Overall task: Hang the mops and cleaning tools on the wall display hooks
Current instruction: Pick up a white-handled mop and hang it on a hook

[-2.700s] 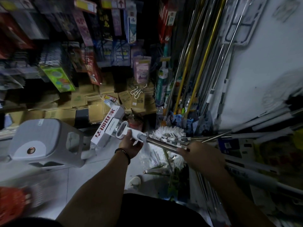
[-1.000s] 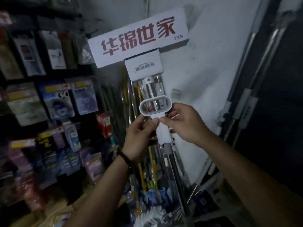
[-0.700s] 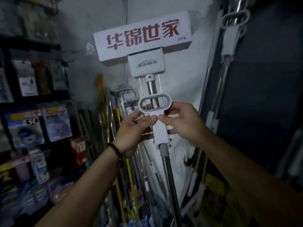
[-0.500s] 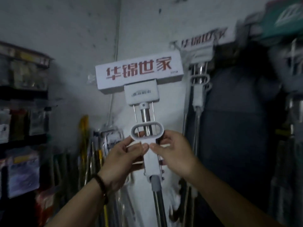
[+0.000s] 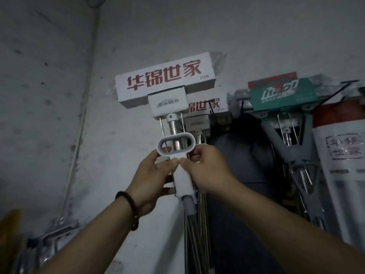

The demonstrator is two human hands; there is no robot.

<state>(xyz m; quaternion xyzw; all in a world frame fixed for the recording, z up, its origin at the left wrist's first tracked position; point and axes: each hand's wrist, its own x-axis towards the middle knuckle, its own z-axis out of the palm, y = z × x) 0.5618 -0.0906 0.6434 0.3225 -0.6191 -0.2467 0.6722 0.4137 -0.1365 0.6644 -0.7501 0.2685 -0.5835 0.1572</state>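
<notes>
Wall (image 5: 59, 95): grey scuffed plaster across the upper frame, with hung mops (image 5: 282, 95) at the right.
Mop (image 5: 167, 104): centre frame, head up, its boxed head (image 5: 165, 80) close to the wall at upper centre.
Left hand (image 5: 152, 175): pinching the white sleeve (image 5: 183, 180) just below the oval loop (image 5: 176, 144).
Right hand (image 5: 205, 169): pinching the same spot, thumbs touching.
Handling: I reckon it's top-heavy, with a stiff pole (image 5: 193, 234) and slick plastic. I'd hold the sleeve firmly, never the thin wires (image 5: 161, 125).
Hook: I can't see it.
</notes>
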